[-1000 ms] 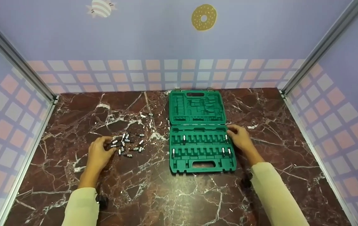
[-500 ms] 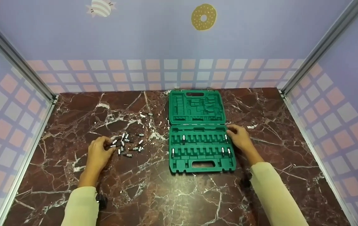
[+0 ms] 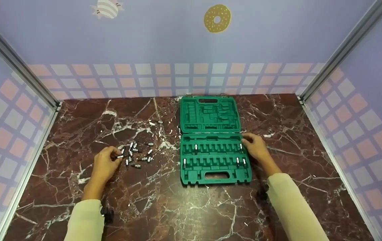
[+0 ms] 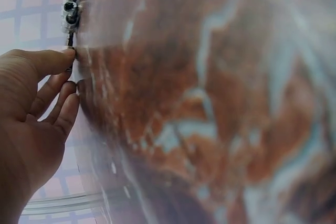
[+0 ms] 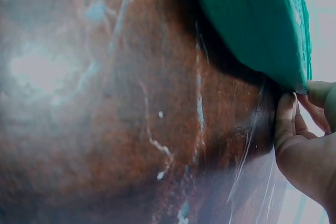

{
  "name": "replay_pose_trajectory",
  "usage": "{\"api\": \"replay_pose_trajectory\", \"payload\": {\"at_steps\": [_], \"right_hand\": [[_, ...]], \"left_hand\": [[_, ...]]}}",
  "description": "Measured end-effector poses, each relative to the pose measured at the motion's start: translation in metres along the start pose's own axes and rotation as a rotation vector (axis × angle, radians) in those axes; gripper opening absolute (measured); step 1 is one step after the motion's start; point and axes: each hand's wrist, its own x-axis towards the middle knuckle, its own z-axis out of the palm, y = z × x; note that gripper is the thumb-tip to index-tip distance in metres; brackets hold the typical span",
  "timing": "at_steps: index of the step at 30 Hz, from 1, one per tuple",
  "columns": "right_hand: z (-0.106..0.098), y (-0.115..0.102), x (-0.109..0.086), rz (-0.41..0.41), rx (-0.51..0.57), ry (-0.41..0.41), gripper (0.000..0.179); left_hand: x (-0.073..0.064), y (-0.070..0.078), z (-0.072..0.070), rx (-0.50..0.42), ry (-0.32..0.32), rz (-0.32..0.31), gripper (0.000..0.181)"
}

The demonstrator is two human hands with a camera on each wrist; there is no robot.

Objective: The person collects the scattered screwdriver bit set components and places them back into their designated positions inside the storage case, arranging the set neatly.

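My left hand [image 3: 105, 163] is at the left edge of a loose pile of bit sockets [image 3: 135, 150], short chrome pieces with dark tips. Its thumb and fingers pinch one bit socket [image 3: 120, 156], low over the marble top; in the left wrist view, the fingertips meet near the dark end of a bit socket [image 4: 70, 19]. An open green tool case [image 3: 199, 171] lies right of the pile. My right hand [image 3: 257, 147] grips its right side near the hinge, and in the right wrist view thumb and fingers [image 5: 286, 111] hold the case's edge.
Several bit sockets stand in the lower half's slots, including one at upper left [image 3: 196, 149] and one at lower left [image 3: 184, 163]. A lone bit socket [image 3: 160, 122] lies behind the pile. Purple wall panels [image 3: 164, 40] enclose the brown marble table [image 3: 157, 207] at back and sides.
My left thumb and fingers have closed around a bit socket at the pile's left edge and shifted it slightly. The right hand and the case stay where they were.
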Motion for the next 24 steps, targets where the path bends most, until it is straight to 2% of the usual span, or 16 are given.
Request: {"api": "replay_pose_trajectory", "payload": {"at_steps": [6, 17, 20, 24], "right_hand": [[0.0, 0.0, -0.001, -0.011, -0.008, -0.007, 0.032], [0.0, -0.001, -0.001, -0.002, 0.003, 0.009, 0.031], [0.0, 0.0, -0.001, -0.003, 0.003, 0.005, 0.031], [0.0, 0.0, -0.001, 0.0, 0.011, -0.001, 0.032]], "left_hand": [[-0.001, 0.005, -0.004, -0.055, -0.028, -0.034, 0.015], [0.001, 0.02, -0.012, -0.181, 0.002, -0.134, 0.013], [0.001, 0.024, -0.013, -0.235, -0.007, -0.145, 0.014], [0.002, 0.033, -0.013, -0.276, -0.016, -0.125, 0.015]]}}
